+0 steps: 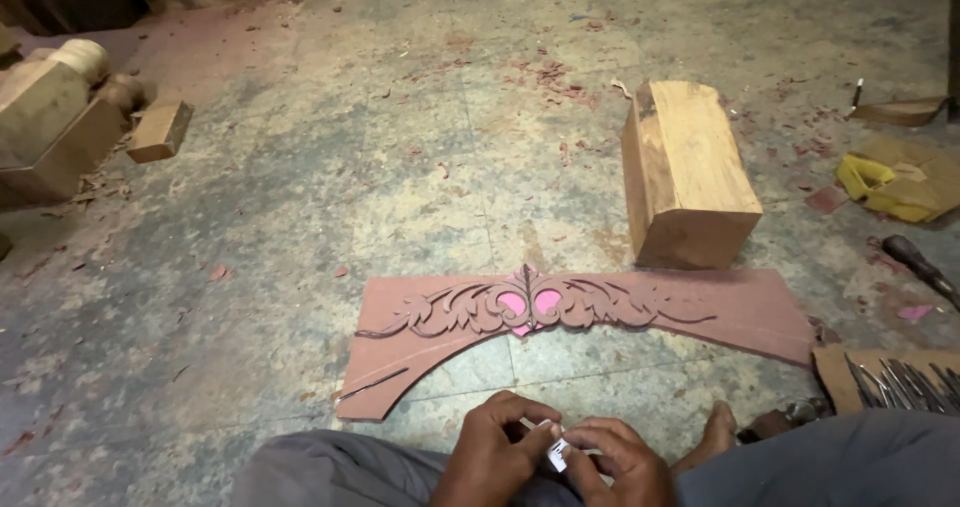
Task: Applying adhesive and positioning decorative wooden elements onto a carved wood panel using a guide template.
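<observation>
Pinching a small white object (pixel 556 454) between them, your left hand (pixel 492 455) and right hand (pixel 620 464) meet over your lap, fingers curled shut on it. Just beyond them lies the arched carved panel (pixel 570 319), its near edge close to your bare foot (pixel 712 433). Behind the panel's right half stands a wooden block (pixel 688 172), nearly touching. Left of the panel, the floor (pixel 250 257) is open.

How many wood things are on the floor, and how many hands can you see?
Big wooden block: 1
Small wooden block: 1
Carved arch panel: 1
Hands, left hand and right hand, together on a small white thing: 2
Total: 5
</observation>
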